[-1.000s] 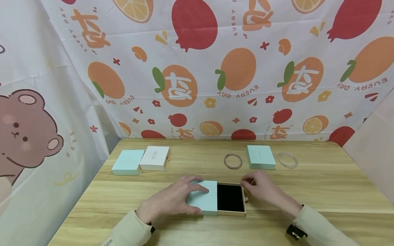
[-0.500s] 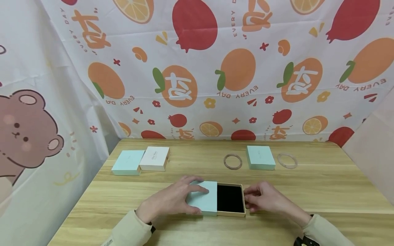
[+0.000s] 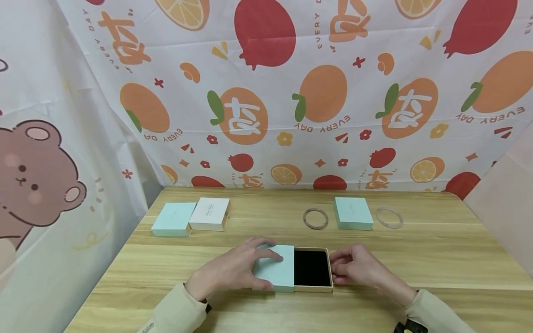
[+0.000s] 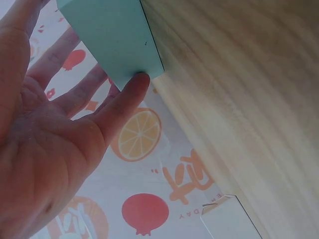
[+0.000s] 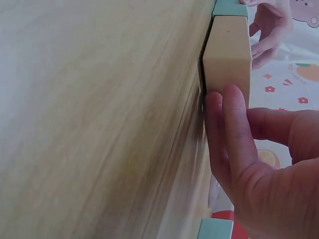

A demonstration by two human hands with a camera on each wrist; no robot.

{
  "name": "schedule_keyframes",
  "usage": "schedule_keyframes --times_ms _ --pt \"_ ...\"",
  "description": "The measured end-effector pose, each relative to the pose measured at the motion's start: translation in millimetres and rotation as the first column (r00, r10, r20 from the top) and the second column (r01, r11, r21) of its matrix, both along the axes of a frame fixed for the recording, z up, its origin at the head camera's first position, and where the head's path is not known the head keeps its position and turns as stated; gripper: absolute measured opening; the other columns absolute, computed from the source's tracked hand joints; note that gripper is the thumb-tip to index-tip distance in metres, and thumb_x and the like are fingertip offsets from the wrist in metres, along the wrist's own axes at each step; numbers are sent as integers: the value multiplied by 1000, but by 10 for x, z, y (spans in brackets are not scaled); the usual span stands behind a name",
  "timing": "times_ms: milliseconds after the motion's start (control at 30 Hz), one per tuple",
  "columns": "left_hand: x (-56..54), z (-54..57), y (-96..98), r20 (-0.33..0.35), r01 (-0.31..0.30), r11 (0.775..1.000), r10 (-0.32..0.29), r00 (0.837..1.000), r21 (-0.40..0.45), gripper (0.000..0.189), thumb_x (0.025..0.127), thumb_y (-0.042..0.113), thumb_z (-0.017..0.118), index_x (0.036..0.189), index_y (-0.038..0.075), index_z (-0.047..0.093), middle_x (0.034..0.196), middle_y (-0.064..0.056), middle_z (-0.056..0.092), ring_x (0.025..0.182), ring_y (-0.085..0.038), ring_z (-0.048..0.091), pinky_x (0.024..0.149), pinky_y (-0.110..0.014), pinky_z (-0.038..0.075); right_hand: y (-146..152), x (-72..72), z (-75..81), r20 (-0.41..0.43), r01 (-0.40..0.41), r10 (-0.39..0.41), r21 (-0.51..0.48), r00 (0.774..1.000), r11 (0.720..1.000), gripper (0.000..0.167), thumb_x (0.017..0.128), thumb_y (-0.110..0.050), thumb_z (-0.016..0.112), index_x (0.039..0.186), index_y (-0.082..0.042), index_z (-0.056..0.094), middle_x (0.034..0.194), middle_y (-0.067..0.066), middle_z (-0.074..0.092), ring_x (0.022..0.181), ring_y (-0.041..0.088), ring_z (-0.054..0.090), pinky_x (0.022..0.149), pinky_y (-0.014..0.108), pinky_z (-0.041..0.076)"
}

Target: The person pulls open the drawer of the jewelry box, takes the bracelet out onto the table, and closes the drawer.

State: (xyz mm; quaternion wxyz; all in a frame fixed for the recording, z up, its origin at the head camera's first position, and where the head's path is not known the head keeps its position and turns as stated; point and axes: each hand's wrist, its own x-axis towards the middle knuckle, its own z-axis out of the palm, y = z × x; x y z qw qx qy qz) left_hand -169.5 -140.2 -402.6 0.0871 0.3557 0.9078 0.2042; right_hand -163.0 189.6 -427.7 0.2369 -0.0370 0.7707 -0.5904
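A pale mint sliding box (image 3: 281,268) lies on the table with its tan tray (image 3: 313,289) drawn partway out to the right. The tray's black lining (image 3: 311,268) shows bare. My left hand (image 3: 235,266) grips the mint sleeve, the thumb along the near side, one finger on top and another at the far edge. In the left wrist view that thumb (image 4: 124,102) presses the mint side wall. My right hand (image 3: 360,268) is at the tray's outer end. The right wrist view shows two straight fingers (image 5: 237,124) against that end; the thumb's tip is hidden behind them.
At the back left, a mint box (image 3: 175,217) and a white box (image 3: 211,212) touch. Farther right sit a brownish bangle (image 3: 315,226), another mint box (image 3: 353,212) and a clear bangle (image 3: 389,225). A fruit-print cloth (image 3: 283,92) hangs behind the wooden table (image 3: 437,259).
My right hand has come nearer from the tray's far corner, its fingers now against the middle of the outer end. The left hand and the box stay where they were.
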Motion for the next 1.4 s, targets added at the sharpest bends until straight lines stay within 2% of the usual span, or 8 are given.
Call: schedule_keyframes --times_ms 333,933,1400 --pt "-10 8 13 3 -8 1000 8 1000 -5 51 79 40 86 127 29 71 149 -4 55 140 -27 48 112 -51 46 -38 35 3 9 51 -50 -55 999 997 32 94 9 58 125 15 57 93 11 66 82 16 70 73 29 63" --pt "-8 7 9 37 -25 1000 24 999 8 53 79 41 86 127 28 71 148 -3 55 140 -27 47 112 -53 46 -96 104 -18 -7 50 -51 -100 999 994 33 98 6 55 129 16 51 95 12 64 83 17 69 75 31 63" --pt "-21 -7 13 11 -10 1000 9 1000 15 53 79 41 87 127 27 70 147 -5 55 137 -30 50 108 -53 48 -158 112 -1 -12 66 -68 -105 998 992 32 98 7 54 129 16 52 96 12 63 82 17 68 74 29 62"
